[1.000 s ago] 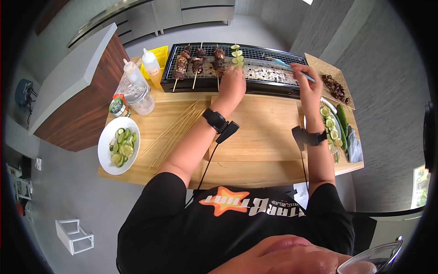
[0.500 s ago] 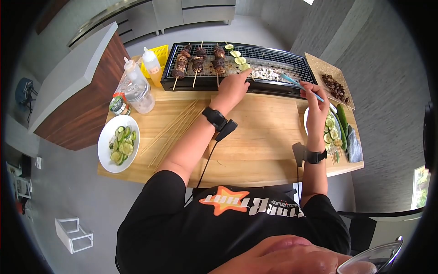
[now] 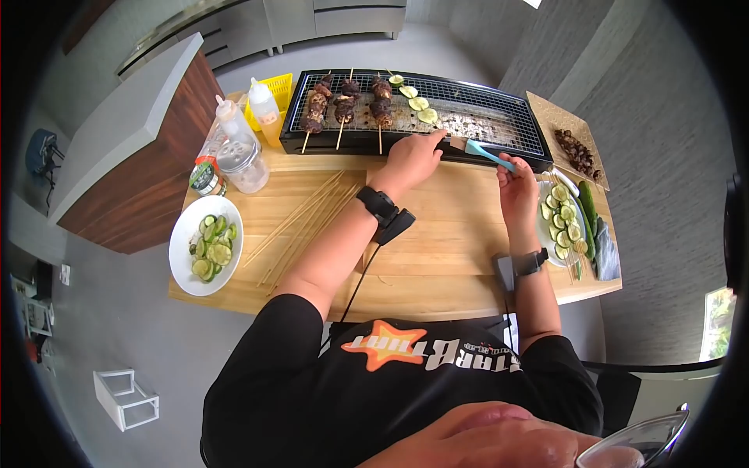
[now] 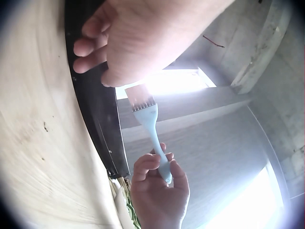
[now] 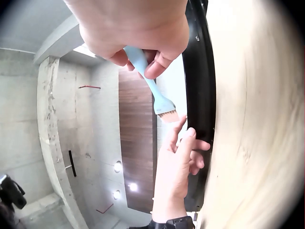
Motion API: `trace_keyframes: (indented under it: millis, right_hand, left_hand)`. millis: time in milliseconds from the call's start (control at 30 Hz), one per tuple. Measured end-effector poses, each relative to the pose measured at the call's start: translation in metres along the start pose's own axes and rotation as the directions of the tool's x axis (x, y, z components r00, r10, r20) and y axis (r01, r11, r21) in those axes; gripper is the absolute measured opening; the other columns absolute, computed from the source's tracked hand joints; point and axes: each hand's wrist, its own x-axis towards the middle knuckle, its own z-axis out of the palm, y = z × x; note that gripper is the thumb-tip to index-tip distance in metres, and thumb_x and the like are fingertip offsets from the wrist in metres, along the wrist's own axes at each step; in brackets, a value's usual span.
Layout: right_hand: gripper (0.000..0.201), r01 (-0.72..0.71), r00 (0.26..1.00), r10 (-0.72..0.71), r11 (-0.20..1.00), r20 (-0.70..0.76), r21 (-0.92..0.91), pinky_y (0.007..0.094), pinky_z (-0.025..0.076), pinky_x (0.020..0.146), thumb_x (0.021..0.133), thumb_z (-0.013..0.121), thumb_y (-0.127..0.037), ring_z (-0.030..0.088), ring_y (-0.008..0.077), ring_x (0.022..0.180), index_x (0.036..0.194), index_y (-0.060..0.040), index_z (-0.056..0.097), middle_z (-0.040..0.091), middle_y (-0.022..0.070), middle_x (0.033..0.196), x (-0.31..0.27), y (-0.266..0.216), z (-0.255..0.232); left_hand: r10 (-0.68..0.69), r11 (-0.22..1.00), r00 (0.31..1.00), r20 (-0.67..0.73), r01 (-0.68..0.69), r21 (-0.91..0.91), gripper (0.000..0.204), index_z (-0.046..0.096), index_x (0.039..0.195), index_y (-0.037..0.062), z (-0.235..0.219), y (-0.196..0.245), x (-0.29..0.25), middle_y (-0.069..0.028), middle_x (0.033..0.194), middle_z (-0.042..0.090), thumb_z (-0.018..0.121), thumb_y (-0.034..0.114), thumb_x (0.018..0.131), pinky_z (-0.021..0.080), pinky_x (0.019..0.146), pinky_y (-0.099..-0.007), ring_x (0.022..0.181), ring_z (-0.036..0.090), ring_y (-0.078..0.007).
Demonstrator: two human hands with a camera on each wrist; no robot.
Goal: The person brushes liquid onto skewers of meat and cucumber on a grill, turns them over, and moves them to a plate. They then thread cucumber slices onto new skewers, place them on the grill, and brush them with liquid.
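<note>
In the head view my left hand is at the front edge of the black grill. Its index finger stretches toward the near end of a row of cucumber slices lying diagonally on the mesh; its other fingers hang loosely bent in the left wrist view. My right hand pinches the handle of a light blue basting brush between thumb and fingers. The brush's pale bristles point left, close to my left index fingertip. Three browned meat skewers lie left of the cucumber on the grill.
A white bowl of cucumber slices and loose bamboo skewers sit left on the wooden table. Squeeze bottles and a shaker jar stand behind. At right are a plate of cucumber skewers and a board with brown pieces.
The cucumber row has swung from upright to diagonal, its near end moving right, with my left hand following. My right hand has lowered the brush from over the grill toward its front edge.
</note>
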Motion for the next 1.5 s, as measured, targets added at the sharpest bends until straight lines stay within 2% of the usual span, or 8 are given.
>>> trace_keyframes:
  millis: [200, 400, 500, 600, 633, 700, 800, 1500]
  right_hand:
    - [0.02, -0.05, 0.994, 0.07, 0.974, -0.085, 0.219, 0.0289, 0.051, 0.082, 0.09, 0.052, -0.015, 0.061, 0.0227, 0.088, 0.099, 0.0011, 0.059, 0.062, 0.0174, 0.11, 0.005, 0.006, -0.018]
    - [0.021, -0.123, 0.991, 0.135, 0.947, -0.022, 0.296, 0.0315, 0.049, 0.088, 0.09, 0.052, -0.016, 0.06, 0.0252, 0.095, 0.1, 0.0008, 0.059, 0.062, 0.017, 0.112, 0.006, 0.007, -0.025]
    - [0.02, -0.133, 0.989, 0.147, 0.938, -0.019, 0.321, 0.032, 0.048, 0.088, 0.09, 0.052, -0.015, 0.06, 0.0258, 0.094, 0.1, 0.0005, 0.059, 0.062, 0.0165, 0.111, 0.007, 0.008, -0.026]
    - [0.019, -0.166, 0.986, 0.16, 0.926, 0.044, 0.339, 0.0323, 0.048, 0.089, 0.09, 0.051, -0.015, 0.059, 0.0258, 0.093, 0.099, 0.0004, 0.059, 0.062, 0.0164, 0.111, 0.007, 0.007, -0.026]
    - [0.018, -0.146, 0.986, 0.163, 0.939, -0.031, 0.313, 0.0306, 0.048, 0.082, 0.09, 0.053, -0.016, 0.06, 0.0238, 0.088, 0.099, -0.0013, 0.059, 0.063, 0.0158, 0.108, 0.005, 0.006, -0.02]
    - [0.018, -0.152, 0.986, 0.166, 0.938, -0.018, 0.313, 0.0306, 0.048, 0.083, 0.09, 0.053, -0.016, 0.06, 0.024, 0.088, 0.098, -0.0014, 0.059, 0.063, 0.0158, 0.109, 0.005, 0.007, -0.019]
    - [0.019, -0.156, 0.985, 0.172, 0.93, -0.021, 0.332, 0.0307, 0.048, 0.083, 0.09, 0.053, -0.016, 0.06, 0.0242, 0.088, 0.099, -0.0012, 0.059, 0.062, 0.016, 0.109, 0.006, 0.006, -0.019]
    - [0.02, -0.206, 0.975, 0.223, 0.877, 0.014, 0.435, 0.0306, 0.049, 0.083, 0.09, 0.051, -0.018, 0.06, 0.0222, 0.084, 0.099, -0.0006, 0.057, 0.062, 0.0167, 0.108, 0.01, 0.018, -0.02]
  left_hand:
    - [-0.065, 0.998, 0.998, -0.012, 0.066, 0.006, 0.025, 0.056, 0.106, 0.0067, -0.003, 0.002, 0.004, -0.0192, 0.08, 0.065, 0.061, 0.022, 0.086, 0.05, 0.066, -0.0472, 0.077, 0.064, -0.0378]
    - [-0.128, 0.99, 0.986, -0.11, 0.132, 0.038, 0.023, 0.051, 0.094, 0.0034, -0.001, -0.001, 0.004, -0.0176, 0.072, 0.064, 0.062, 0.022, 0.086, 0.049, 0.061, -0.0474, 0.073, 0.064, -0.0373]
    - [-0.179, 0.976, 0.976, -0.124, 0.192, 0.102, 0.023, 0.05, 0.093, 0.0026, -0.01, 0.007, 0.003, -0.0177, 0.07, 0.063, 0.062, 0.02, 0.086, 0.049, 0.058, -0.0469, 0.069, 0.063, -0.0375]
    - [-0.113, 0.98, 0.987, -0.116, 0.131, 0.153, 0.02, 0.05, 0.091, 0.002, -0.004, -0.003, 0.005, -0.0182, 0.069, 0.063, 0.061, 0.018, 0.086, 0.049, 0.055, -0.047, 0.066, 0.063, -0.0378]
    - [-0.1, 0.979, 0.987, -0.127, 0.12, 0.163, 0.02, 0.05, 0.09, 0.0019, -0.002, -0.006, 0.005, -0.0183, 0.069, 0.063, 0.061, 0.018, 0.086, 0.049, 0.055, -0.0472, 0.066, 0.063, -0.038]
    - [-0.067, 0.979, 0.986, -0.154, 0.095, 0.179, 0.019, 0.05, 0.089, 0.0017, 0.002, -0.009, 0.006, -0.0184, 0.068, 0.063, 0.061, 0.017, 0.086, 0.049, 0.056, -0.0476, 0.065, 0.063, -0.0383]
    - [-0.153, 0.968, 0.978, -0.141, 0.177, 0.179, 0.018, 0.051, 0.09, 0.0014, 0.003, -0.006, 0.008, -0.0191, 0.069, 0.063, 0.06, 0.017, 0.086, 0.049, 0.056, -0.0481, 0.066, 0.063, -0.0384]
    - [-0.335, 0.856, 0.931, -0.144, 0.364, 0.367, 0.031, 0.053, 0.095, -0.0048, 0.001, 0.002, 0.016, -0.0239, 0.079, 0.065, 0.054, 0.026, 0.09, 0.053, 0.065, -0.0492, 0.075, 0.064, -0.042]
